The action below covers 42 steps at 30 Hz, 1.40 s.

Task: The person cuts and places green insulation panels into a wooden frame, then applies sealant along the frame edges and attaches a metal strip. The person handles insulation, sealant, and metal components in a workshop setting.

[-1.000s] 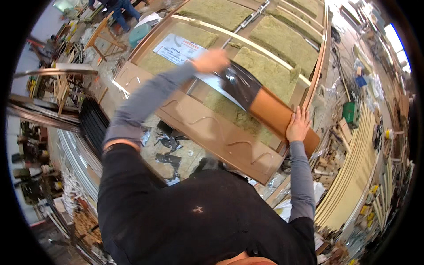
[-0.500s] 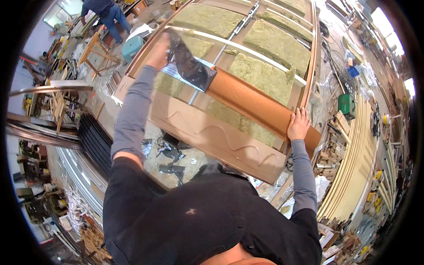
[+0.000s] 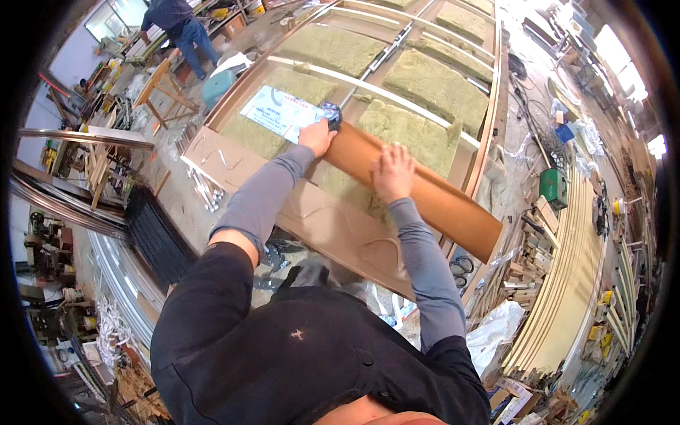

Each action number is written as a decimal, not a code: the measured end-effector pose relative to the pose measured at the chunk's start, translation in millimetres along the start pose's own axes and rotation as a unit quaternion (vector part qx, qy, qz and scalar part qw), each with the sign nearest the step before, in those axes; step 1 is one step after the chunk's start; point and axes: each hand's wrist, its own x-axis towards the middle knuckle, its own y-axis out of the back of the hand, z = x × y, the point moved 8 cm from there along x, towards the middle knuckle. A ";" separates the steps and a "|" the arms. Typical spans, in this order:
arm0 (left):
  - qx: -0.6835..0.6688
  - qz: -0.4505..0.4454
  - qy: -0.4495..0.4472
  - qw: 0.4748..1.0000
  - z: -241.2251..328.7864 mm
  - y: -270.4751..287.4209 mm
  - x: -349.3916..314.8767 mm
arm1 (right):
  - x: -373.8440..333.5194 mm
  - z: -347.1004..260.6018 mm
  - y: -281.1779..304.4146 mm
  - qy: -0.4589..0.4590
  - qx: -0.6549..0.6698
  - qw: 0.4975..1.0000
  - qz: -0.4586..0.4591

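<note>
A long orange-brown trim panel [image 3: 425, 191] lies slantwise across a large frame [image 3: 492, 106] packed with yellowish insulation. Printed blue-and-white film [image 3: 273, 112] covers its left end. Where the bare brown surface begins, my left hand [image 3: 317, 136] is closed on a dark bunched piece of the film [image 3: 331, 115]. My right hand [image 3: 394, 173] rests on the bare part of the panel, fingers extended and holding nothing.
A metal lock rod [image 3: 386, 53] runs up the middle of the frame. Left stand a wooden stool [image 3: 164, 92] and a teal container [image 3: 218, 88]; another person [image 3: 180, 32] works beyond. Right are a green case [image 3: 552, 188], scrap wood and long boards [image 3: 559, 283].
My left hand came down and right from the panel's far left end to the film's edge. My right hand slid left along the panel, and the panel shifted slightly left.
</note>
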 end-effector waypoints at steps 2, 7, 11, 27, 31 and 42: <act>-0.025 -0.016 -0.055 0.998 -8.2 0.6 13.7 | 4.8 -29.6 -14.0 0.015 0.029 0.999 -0.043; -0.025 -0.031 -0.233 0.972 -18.0 40.0 30.9 | 1.0 -27.4 -28.7 -0.006 -0.053 0.994 -0.096; 0.001 -0.014 -0.134 0.991 -139.0 97.0 92.6 | -3.6 -23.4 -29.1 -0.018 -0.081 0.988 -0.128; 0.107 0.346 0.484 0.796 -892.4 511.2 -307.8 | 2.1 -29.7 -32.3 -0.017 -0.148 0.976 -0.161; 0.061 0.303 0.481 0.821 -775.3 365.1 -323.5 | -0.5 -29.0 -26.0 -0.024 -0.153 0.974 -0.162; -0.046 0.216 -0.227 0.949 -247.6 216.9 19.4 | 4.7 -24.9 -33.9 -0.041 -0.124 0.976 -0.173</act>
